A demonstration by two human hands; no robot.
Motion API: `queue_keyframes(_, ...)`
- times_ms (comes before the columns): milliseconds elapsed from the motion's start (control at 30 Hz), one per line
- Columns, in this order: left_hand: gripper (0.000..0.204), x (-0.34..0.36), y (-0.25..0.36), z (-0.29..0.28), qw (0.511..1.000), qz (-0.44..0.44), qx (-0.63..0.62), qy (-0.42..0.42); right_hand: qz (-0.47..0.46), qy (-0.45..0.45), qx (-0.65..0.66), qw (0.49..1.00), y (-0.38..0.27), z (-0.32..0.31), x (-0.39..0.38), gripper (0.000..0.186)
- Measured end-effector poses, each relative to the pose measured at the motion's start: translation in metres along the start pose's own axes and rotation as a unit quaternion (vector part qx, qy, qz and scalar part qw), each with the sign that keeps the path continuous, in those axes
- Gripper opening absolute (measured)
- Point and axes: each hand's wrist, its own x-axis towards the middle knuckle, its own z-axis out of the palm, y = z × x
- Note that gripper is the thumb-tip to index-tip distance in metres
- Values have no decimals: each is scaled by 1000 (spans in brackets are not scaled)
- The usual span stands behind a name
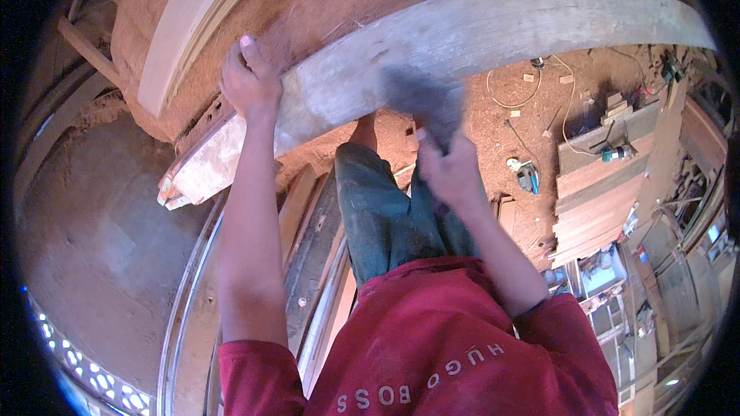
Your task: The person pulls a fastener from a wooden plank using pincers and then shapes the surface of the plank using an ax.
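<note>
A long, pale, weathered curved board runs across the upper part of the head view. My left hand grips it near its left end, fingers bent at its upper edge. My right hand is closed on the handle of a dark, motion-blurred tool, whose broad head is over or against the board's lower edge; whether it touches cannot be made out. Above, a lighter curved wooden piece lies on a brown wooden surface. My legs in dark trousers are below the board.
Long timbers lie at lower left. On the dusty floor at right are a power tool, cords, wood offcuts and a green drill beside a stack of planks. More clutter fills the far right.
</note>
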Motion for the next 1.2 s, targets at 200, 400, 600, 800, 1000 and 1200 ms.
queue_keyframes(200,50,0,-13,9,994,-68,-86,-18,-34,-183,-18,982,-26,28,-7,53)
queue_keyframes(400,53,1,13,-4,996,-35,-64,-49,-17,83,44,995,-30,-59,34,32)
queue_keyframes(600,55,2,23,-5,994,-56,-51,-85,26,273,228,934,-19,-150,65,23)
queue_keyframes(800,57,3,20,-4,992,-41,-56,-109,-16,101,-122,987,-28,-103,16,34)
queue_keyframes(1000,57,4,24,-1,988,-58,-83,-116,-241,22,-432,869,-46,-96,7,73)
queue_keyframes(1200,58,1,27,-3,986,-81,-84,-116,-78,84,-406,906,-21,-181,30,74)
